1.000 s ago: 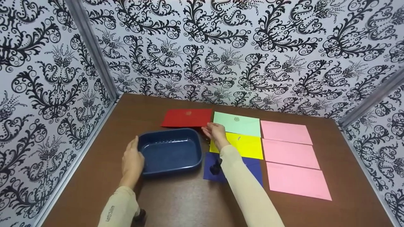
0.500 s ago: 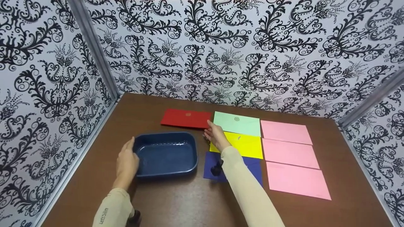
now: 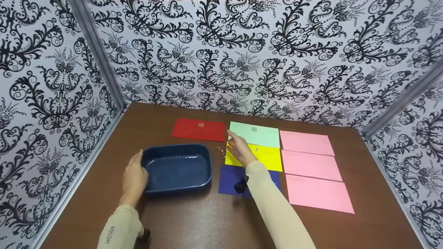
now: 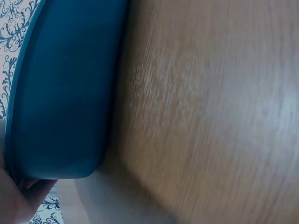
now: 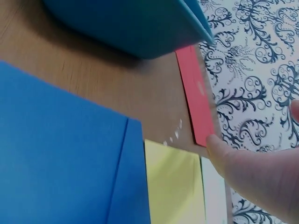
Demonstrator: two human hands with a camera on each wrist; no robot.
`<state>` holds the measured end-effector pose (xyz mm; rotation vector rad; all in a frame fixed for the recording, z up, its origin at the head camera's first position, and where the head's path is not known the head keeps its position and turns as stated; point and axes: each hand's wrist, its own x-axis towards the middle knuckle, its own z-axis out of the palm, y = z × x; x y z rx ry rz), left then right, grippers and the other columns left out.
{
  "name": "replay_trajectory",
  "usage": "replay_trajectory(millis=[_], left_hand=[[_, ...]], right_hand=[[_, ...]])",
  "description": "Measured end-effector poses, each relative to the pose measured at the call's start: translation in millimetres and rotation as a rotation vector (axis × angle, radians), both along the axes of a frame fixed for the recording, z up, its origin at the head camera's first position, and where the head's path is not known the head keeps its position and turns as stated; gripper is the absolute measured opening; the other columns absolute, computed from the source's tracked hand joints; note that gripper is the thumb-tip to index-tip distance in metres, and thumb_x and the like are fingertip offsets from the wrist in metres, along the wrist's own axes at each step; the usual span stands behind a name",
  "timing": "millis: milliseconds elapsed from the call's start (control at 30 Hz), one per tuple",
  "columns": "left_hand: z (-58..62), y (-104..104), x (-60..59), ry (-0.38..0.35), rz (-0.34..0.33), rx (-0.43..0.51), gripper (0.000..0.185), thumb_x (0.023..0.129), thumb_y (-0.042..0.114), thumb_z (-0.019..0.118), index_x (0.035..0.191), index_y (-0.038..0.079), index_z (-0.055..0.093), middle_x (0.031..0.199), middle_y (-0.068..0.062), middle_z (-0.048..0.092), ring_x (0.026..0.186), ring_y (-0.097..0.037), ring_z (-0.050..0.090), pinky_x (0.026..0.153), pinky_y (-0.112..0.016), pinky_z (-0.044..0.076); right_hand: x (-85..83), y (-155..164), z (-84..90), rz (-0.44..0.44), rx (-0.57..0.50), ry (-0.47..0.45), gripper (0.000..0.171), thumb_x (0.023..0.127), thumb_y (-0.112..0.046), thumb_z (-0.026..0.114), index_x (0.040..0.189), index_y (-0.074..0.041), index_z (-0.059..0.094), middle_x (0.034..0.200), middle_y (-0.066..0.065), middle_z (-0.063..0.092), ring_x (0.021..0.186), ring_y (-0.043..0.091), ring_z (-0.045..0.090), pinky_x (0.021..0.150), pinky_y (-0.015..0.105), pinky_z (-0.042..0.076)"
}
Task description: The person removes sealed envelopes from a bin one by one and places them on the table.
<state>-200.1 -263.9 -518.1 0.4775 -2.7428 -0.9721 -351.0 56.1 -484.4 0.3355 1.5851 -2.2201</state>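
Observation:
A dark blue rectangular dish (image 3: 176,173) is on the left of the table in the head view. My left hand (image 3: 135,176) holds its left end; in the left wrist view, fingers (image 4: 39,190) bend under that end. My right hand (image 3: 240,150) hovers over the yellow envelope (image 3: 266,159) and the lower left of the mint-green envelope (image 3: 263,136), its fingers apart with nothing visible between them. Just left of its fingertips lies a red envelope (image 3: 197,129) with a gold seal. Nearer me is a dark blue envelope (image 3: 226,180), partly covered by my right forearm.
Three pink envelopes (image 3: 313,167) form a column on the right. Small shiny bits (image 3: 221,150) lie between the dish and the yellow envelope. The brown table (image 3: 193,224) is bounded at the back and sides by patterned panels (image 3: 214,69).
The dish has shifted left with my left hand. My right hand has come away from the red envelope's near right corner, and that envelope now lies flat. The head view has shifted slightly.

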Motion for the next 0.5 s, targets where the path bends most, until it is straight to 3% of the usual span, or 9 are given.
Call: replay_trajectory(millis=[100,233,400,500], left_hand=[[0.0,-3,-3.3,-0.001,0.000,-0.007,0.065,0.094,-0.001,0.042,0.157,0.013,0.032,0.159,-0.017,0.036,0.129,-0.051,0.049,0.094,-0.063,0.047],[2.4,-6,-7.2,0.001,-0.017,-0.012,0.065,0.097,0.008,0.049,0.158,0.020,0.030,0.160,-0.018,0.034,0.134,-0.050,0.045,0.092,-0.063,0.047],[10.3,-11,-10.9,0.018,-0.032,-0.048,0.065,0.097,0.017,0.056,0.157,0.017,0.031,0.160,-0.021,0.032,0.139,-0.050,0.038,0.104,-0.064,0.040],[18.6,-10,-13.4,0.042,-0.039,-0.090,0.066,0.096,0.021,0.059,0.156,0.014,0.033,0.161,-0.021,0.031,0.143,-0.049,0.034,0.116,-0.066,0.025]], right_hand=[[-0.5,11,3.2,0.021,0.049,0.061,0.075,0.101,-0.026,0.053,0.158,0.001,0.013,0.166,0.023,0.009,0.156,0.035,0.013,0.127,0.044,0.019],[-1.3,31,9.4,-0.001,0.152,0.167,0.072,0.100,-0.025,0.055,0.158,-0.003,0.018,0.164,0.021,0.021,0.154,0.036,0.022,0.125,0.047,0.022],[-2.6,53,20.4,-0.003,0.292,0.291,0.072,0.098,-0.023,0.059,0.158,-0.008,0.021,0.163,0.020,0.026,0.151,0.033,0.029,0.124,0.047,0.025],[-2.1,64,28.7,0.049,0.452,0.360,0.075,0.097,-0.027,0.060,0.159,-0.010,0.020,0.162,0.019,0.027,0.150,0.034,0.031,0.123,0.047,0.027]])
